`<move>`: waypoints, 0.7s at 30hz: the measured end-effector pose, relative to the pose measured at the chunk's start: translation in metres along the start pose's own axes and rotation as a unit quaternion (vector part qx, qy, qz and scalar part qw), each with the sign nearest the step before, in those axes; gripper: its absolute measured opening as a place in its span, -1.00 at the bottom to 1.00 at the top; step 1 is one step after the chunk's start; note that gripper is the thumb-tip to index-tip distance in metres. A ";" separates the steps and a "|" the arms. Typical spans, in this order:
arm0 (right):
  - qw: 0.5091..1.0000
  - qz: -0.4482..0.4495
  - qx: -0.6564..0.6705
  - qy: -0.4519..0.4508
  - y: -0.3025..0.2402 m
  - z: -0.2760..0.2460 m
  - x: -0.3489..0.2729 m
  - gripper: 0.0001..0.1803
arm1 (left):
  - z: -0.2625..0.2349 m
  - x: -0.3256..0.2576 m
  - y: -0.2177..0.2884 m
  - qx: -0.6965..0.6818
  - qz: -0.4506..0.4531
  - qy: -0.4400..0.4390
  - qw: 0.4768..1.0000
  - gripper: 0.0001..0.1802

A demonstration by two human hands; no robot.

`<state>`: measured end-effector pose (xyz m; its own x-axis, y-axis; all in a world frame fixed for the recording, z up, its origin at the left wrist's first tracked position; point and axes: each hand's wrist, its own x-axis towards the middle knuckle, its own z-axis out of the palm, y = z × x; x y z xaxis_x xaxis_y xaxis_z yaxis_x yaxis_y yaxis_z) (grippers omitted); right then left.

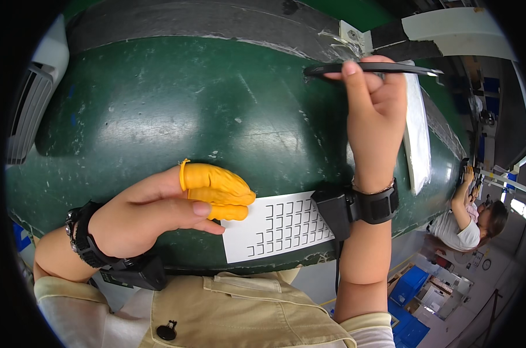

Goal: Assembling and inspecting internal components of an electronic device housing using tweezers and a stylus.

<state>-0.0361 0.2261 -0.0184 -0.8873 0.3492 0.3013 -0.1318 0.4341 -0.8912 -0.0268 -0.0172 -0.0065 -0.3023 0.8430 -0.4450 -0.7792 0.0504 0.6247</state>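
Observation:
My right hand (pixel 376 95) grips a pair of black tweezers (pixel 410 68) above the far right of the green table (pixel 158 116); their bright tips point right. My left hand (pixel 164 211) reaches over the near part of the table, its fingers stretched out and together, with nothing visible in them. Yellow finger cots (pixel 213 184) cover several of its fingers. Those fingertips are at the left edge of a white sheet (pixel 239 246). Rows of small black angled shapes cover the sheet; I cannot tell whether they are printed or lie on it.
A long white, shiny strip (pixel 416 136) lies right of my right hand. A grey-white vented device (pixel 39 93) stands at the far left. Black matting (pixel 176 23) borders the table's far side. Another person (pixel 468 223) sits at the right, near blue bins (pixel 409 285).

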 end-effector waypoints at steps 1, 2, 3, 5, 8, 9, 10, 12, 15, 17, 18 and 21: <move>1.000 0.008 -0.005 -0.020 0.003 0.000 0.000 -0.77 | 0.000 0.000 0.000 0.002 -0.001 -0.001 1.000 -0.63; 0.999 0.015 -0.010 -0.041 0.005 0.000 0.000 -0.77 | 0.000 0.000 0.000 0.002 -0.001 -0.001 1.000 -0.63; 0.999 0.015 -0.010 -0.041 0.003 0.000 0.000 -0.77 | -0.001 0.000 -0.001 0.001 0.000 0.000 1.000 -0.63; 0.999 0.011 -0.038 -0.006 -0.001 -0.001 0.000 -0.76 | -0.001 0.000 -0.001 0.000 0.001 0.002 1.000 -0.63; 0.999 0.017 -0.041 -0.029 0.001 -0.001 0.000 -0.76 | -0.001 0.000 0.000 0.002 0.000 -0.004 1.000 -0.63; 0.999 0.016 -0.041 -0.028 0.000 -0.001 0.000 -0.76 | 0.000 0.000 0.000 0.002 0.001 -0.005 1.000 -0.63; 1.000 0.014 -0.025 -0.010 -0.002 -0.001 -0.001 -0.76 | 0.000 0.000 0.000 0.002 0.003 -0.005 1.000 -0.63; 1.000 -0.012 0.013 0.020 0.001 0.000 -0.001 -0.76 | -0.001 0.000 0.000 0.002 0.001 -0.006 1.000 -0.63; 0.998 0.036 -0.040 -0.029 -0.002 -0.002 -0.002 -0.76 | -0.001 0.000 0.000 0.004 -0.001 -0.009 1.000 -0.63; 1.000 0.022 -0.011 -0.014 -0.001 -0.001 -0.002 -0.76 | -0.001 0.000 0.000 0.006 0.000 -0.010 1.000 -0.63; 1.000 0.013 -0.016 -0.002 -0.002 -0.002 -0.002 -0.76 | -0.001 0.000 0.000 0.004 0.001 -0.009 1.000 -0.63; 0.999 0.015 -0.029 -0.004 0.000 -0.002 -0.002 -0.77 | -0.001 0.000 0.000 0.005 0.002 -0.010 1.000 -0.63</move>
<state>-0.0336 0.2276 -0.0179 -0.8938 0.3567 0.2716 -0.0793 0.4704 -0.8789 -0.0270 -0.0179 -0.0070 -0.2949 0.8535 -0.4297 -0.7722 0.0519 0.6332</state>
